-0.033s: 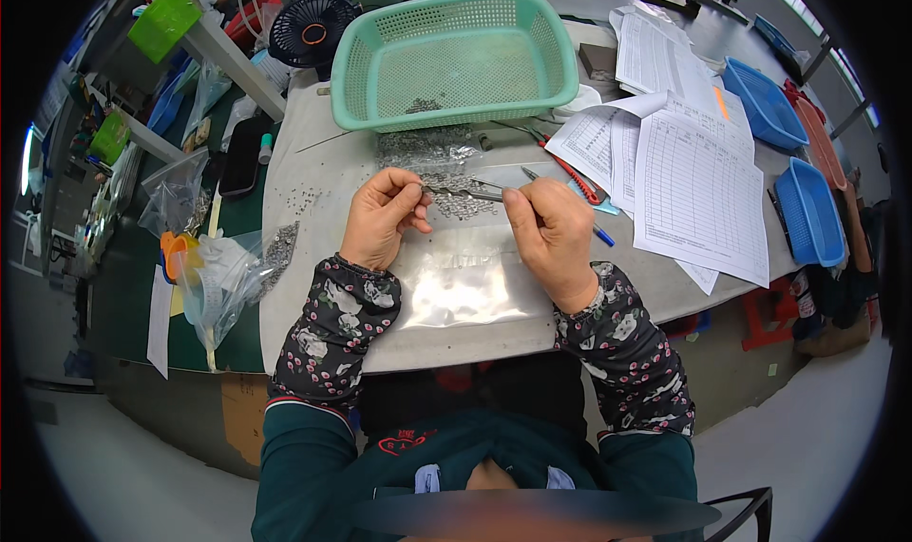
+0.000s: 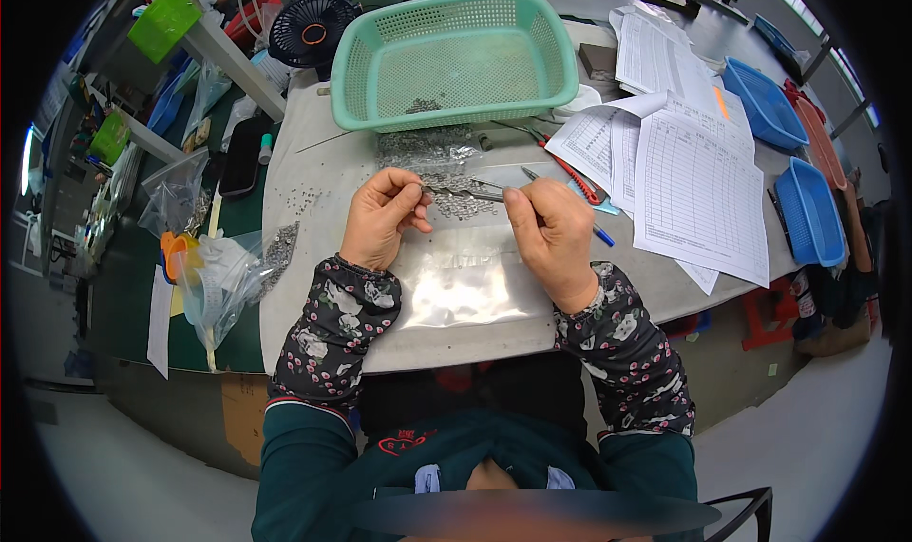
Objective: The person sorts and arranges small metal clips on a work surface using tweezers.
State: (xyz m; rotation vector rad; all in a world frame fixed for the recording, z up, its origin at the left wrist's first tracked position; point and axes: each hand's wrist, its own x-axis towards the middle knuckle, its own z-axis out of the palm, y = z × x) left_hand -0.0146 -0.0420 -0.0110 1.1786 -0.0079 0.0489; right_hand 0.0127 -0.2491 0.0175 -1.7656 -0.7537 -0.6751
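Observation:
A pair of metal tweezers is gripped in my right hand, tips pointing left. Those tips reach the pinched thumb and fingers of my left hand; whatever small piece sits there is too tiny to make out. Beneath the tweezers lies a spread of small shiny metal parts. A clear plastic bag rests flat on the table between my forearms. Just beyond the parts is a clear bag of small dark pieces.
A green mesh basket stands at the back, a black fan to its left. Red-handled pliers, a blue pen and printed sheets lie on the right. Loose dark bits and a filled bag are on the left.

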